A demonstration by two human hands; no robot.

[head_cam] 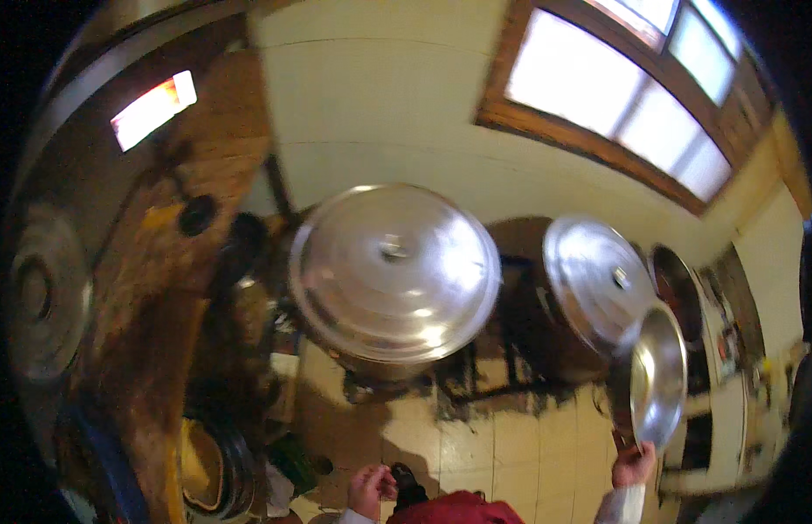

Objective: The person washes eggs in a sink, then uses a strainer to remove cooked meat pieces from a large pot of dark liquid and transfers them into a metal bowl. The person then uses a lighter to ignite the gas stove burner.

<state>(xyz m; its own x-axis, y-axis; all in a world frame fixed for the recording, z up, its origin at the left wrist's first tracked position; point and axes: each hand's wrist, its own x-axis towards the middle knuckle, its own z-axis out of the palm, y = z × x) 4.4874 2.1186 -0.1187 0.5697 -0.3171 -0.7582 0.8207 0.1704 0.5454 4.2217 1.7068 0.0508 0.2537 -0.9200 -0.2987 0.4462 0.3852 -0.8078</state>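
Note:
My right hand (632, 465) grips the lower rim of a shiny metal basin (661, 383), which is tipped on its side with its hollow facing right. Behind the basin is a large pot with a domed metal lid (596, 281); whether the two touch, I cannot tell. Low in front of my red garment (455, 509), my left hand (372, 490) is loosely curled, with nothing visible in it. A bigger domed metal lid (393, 275) with a small top handle covers a large pot straight ahead.
Dark metal stands (491, 386) support the pots above a tiled floor (471, 452). To the left runs a wooden counter (144, 314), with another round metal lid (49, 295) beyond it. Stacked round containers (216, 468) are below. A white shelf unit (710, 419) stands at right.

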